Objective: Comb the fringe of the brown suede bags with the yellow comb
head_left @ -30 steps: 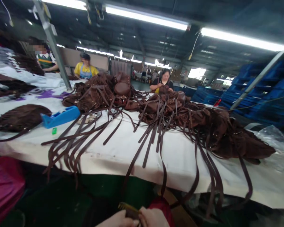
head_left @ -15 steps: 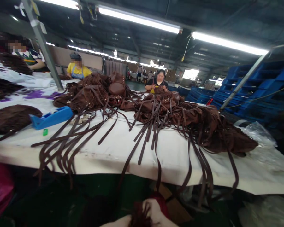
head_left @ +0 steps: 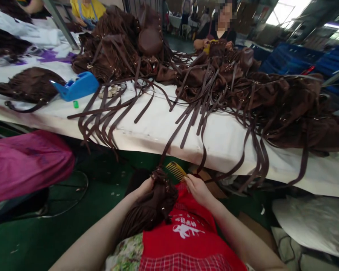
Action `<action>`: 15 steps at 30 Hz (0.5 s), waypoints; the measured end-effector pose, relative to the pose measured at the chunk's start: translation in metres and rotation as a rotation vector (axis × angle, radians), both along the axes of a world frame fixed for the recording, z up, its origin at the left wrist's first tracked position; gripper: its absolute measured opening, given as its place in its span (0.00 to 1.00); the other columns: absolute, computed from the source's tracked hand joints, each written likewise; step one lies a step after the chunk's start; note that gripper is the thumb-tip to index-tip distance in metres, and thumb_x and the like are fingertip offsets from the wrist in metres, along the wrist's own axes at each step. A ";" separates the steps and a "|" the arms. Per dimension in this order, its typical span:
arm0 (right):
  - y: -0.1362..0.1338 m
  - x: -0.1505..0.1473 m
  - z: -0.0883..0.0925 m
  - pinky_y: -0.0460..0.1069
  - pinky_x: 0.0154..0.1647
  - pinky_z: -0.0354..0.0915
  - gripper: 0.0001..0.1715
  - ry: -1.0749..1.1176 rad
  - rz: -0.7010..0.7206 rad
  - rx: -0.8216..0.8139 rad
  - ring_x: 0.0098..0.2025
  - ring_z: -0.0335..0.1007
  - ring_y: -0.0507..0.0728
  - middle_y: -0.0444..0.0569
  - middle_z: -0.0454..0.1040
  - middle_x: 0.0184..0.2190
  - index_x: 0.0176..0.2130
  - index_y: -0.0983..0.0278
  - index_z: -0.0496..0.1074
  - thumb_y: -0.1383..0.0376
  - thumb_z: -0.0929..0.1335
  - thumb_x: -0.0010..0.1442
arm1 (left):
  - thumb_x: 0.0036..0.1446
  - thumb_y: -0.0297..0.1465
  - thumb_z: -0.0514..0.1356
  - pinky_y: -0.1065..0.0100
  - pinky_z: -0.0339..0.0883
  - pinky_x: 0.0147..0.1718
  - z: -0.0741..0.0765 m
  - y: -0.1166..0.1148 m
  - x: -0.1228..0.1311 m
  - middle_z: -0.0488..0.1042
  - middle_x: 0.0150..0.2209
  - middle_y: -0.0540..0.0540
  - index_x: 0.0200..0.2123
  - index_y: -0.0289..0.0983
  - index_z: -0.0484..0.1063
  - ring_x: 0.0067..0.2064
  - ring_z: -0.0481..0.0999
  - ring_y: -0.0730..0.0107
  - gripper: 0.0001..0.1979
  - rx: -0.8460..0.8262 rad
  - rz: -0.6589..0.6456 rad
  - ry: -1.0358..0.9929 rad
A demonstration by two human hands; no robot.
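Note:
On my lap lies a dark brown fringed bag [head_left: 155, 201], its top gathered and its fringe hanging down over my left thigh. My left hand [head_left: 147, 186] is closed on the bag's upper edge; some fingers are hidden by it. A yellow comb [head_left: 176, 171] is gripped by one end in my right hand [head_left: 196, 187], teeth turned toward the bag. Between comb and bag there seems to be a small gap. Brown straps [head_left: 169, 145] trail from the table edge down close to the bag.
Piled brown fringed bags [head_left: 115, 49] cover much of the white table [head_left: 147, 131], straps hanging over its front edge. A blue tape dispenser [head_left: 79, 86] stands at left. Across the table sits a co-worker [head_left: 214, 32]. Magenta cloth [head_left: 31, 165] is at lower left, plastic bags [head_left: 313, 226] at lower right.
My view has tilted down, so the table sits higher in the picture. My lap, both forearms and the comb now show; before, only blurred hands and fringe appeared at the bottom edge.

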State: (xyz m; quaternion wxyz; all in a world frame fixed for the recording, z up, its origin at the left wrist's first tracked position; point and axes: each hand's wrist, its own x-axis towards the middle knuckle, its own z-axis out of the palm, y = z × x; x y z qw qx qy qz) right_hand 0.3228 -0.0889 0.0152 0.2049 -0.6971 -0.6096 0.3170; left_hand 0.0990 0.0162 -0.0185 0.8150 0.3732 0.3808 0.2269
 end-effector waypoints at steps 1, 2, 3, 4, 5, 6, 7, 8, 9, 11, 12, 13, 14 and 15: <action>-0.002 -0.009 0.009 0.45 0.29 0.55 0.23 0.017 0.026 0.040 0.26 0.65 0.52 0.44 0.69 0.24 0.32 0.62 0.65 0.53 0.52 0.68 | 0.50 0.50 0.58 0.54 0.60 0.55 0.004 -0.003 0.006 0.78 0.40 0.38 0.41 0.34 0.75 0.53 0.70 0.48 0.26 -0.033 -0.016 -0.029; -0.003 -0.016 0.017 0.46 0.29 0.55 0.23 0.013 0.044 0.062 0.26 0.65 0.52 0.44 0.69 0.24 0.33 0.62 0.65 0.54 0.52 0.68 | 0.51 0.54 0.55 0.53 0.61 0.54 0.010 -0.006 0.010 0.77 0.41 0.37 0.42 0.32 0.74 0.53 0.70 0.47 0.31 -0.083 -0.051 -0.066; -0.003 -0.022 0.023 0.46 0.29 0.54 0.22 -0.006 0.049 0.073 0.27 0.65 0.52 0.44 0.70 0.25 0.33 0.62 0.65 0.55 0.52 0.68 | 0.51 0.58 0.51 0.53 0.61 0.54 0.016 -0.009 0.014 0.77 0.41 0.35 0.43 0.31 0.73 0.53 0.70 0.46 0.36 -0.148 -0.098 -0.113; -0.003 -0.026 0.027 0.46 0.29 0.54 0.22 -0.035 0.047 0.076 0.27 0.66 0.53 0.45 0.71 0.26 0.34 0.62 0.65 0.55 0.52 0.68 | 0.49 0.62 0.48 0.53 0.62 0.53 0.022 -0.012 0.016 0.76 0.42 0.33 0.44 0.29 0.73 0.53 0.70 0.45 0.41 -0.217 -0.148 -0.163; -0.003 -0.029 0.029 0.46 0.29 0.54 0.22 -0.070 0.048 0.069 0.28 0.67 0.53 0.46 0.71 0.27 0.34 0.63 0.65 0.56 0.52 0.69 | 0.47 0.64 0.45 0.53 0.62 0.53 0.028 -0.014 0.016 0.76 0.42 0.32 0.43 0.28 0.73 0.53 0.70 0.45 0.45 -0.275 -0.198 -0.204; -0.002 -0.031 0.030 0.46 0.30 0.54 0.22 -0.110 0.060 0.054 0.30 0.68 0.53 0.46 0.72 0.28 0.35 0.63 0.65 0.57 0.51 0.69 | 0.45 0.66 0.45 0.54 0.62 0.52 0.032 -0.016 0.014 0.76 0.42 0.31 0.43 0.28 0.73 0.53 0.70 0.45 0.47 -0.303 -0.239 -0.226; -0.001 -0.032 0.031 0.46 0.30 0.55 0.22 -0.154 0.089 0.033 0.31 0.70 0.54 0.47 0.73 0.29 0.36 0.63 0.66 0.57 0.51 0.69 | 0.45 0.65 0.47 0.55 0.62 0.52 0.036 -0.017 0.011 0.76 0.42 0.32 0.42 0.28 0.73 0.52 0.70 0.46 0.46 -0.280 -0.281 -0.216; -0.001 -0.034 0.030 0.46 0.30 0.55 0.22 -0.198 0.132 0.009 0.32 0.71 0.54 0.47 0.74 0.29 0.37 0.62 0.66 0.57 0.51 0.69 | 0.45 0.63 0.52 0.56 0.62 0.52 0.039 -0.018 0.008 0.76 0.42 0.33 0.42 0.29 0.73 0.51 0.71 0.48 0.42 -0.227 -0.325 -0.187; 0.000 -0.035 0.029 0.46 0.31 0.56 0.22 -0.243 0.179 -0.013 0.33 0.71 0.54 0.47 0.75 0.30 0.37 0.62 0.66 0.57 0.51 0.69 | 0.44 0.58 0.59 0.57 0.61 0.52 0.041 -0.018 0.004 0.77 0.42 0.36 0.41 0.31 0.74 0.50 0.72 0.50 0.36 -0.162 -0.374 -0.149; 0.000 -0.039 0.023 0.47 0.31 0.57 0.21 -0.330 0.270 -0.059 0.33 0.72 0.55 0.49 0.76 0.31 0.38 0.62 0.67 0.56 0.52 0.69 | 0.43 0.45 0.68 0.58 0.62 0.51 0.044 -0.019 0.001 0.77 0.41 0.40 0.40 0.32 0.75 0.46 0.73 0.54 0.25 -0.043 -0.489 -0.079; 0.001 -0.040 0.018 0.47 0.32 0.58 0.21 -0.367 0.306 -0.082 0.33 0.73 0.56 0.50 0.76 0.32 0.38 0.62 0.67 0.56 0.52 0.69 | 0.44 0.40 0.69 0.58 0.62 0.51 0.044 -0.019 0.001 0.77 0.40 0.41 0.40 0.33 0.75 0.45 0.73 0.56 0.22 -0.003 -0.543 -0.061; 0.002 -0.041 0.013 0.47 0.33 0.59 0.21 -0.398 0.332 -0.111 0.34 0.73 0.57 0.51 0.77 0.32 0.39 0.62 0.67 0.57 0.53 0.68 | 0.45 0.38 0.68 0.59 0.62 0.50 0.045 -0.020 0.002 0.77 0.40 0.42 0.40 0.32 0.75 0.44 0.73 0.57 0.20 0.023 -0.584 -0.052; 0.003 -0.041 0.007 0.48 0.34 0.60 0.20 -0.427 0.343 -0.144 0.34 0.74 0.57 0.51 0.77 0.33 0.39 0.62 0.68 0.57 0.53 0.68 | 0.47 0.38 0.67 0.59 0.63 0.49 0.045 -0.021 0.003 0.77 0.40 0.42 0.40 0.32 0.75 0.44 0.73 0.58 0.19 0.042 -0.601 -0.043; 0.004 -0.039 0.001 0.48 0.34 0.61 0.20 -0.450 0.343 -0.180 0.34 0.74 0.58 0.52 0.77 0.33 0.40 0.62 0.68 0.57 0.53 0.68 | 0.50 0.39 0.65 0.60 0.63 0.49 0.045 -0.021 0.005 0.77 0.40 0.42 0.40 0.33 0.75 0.44 0.73 0.59 0.18 0.065 -0.606 -0.025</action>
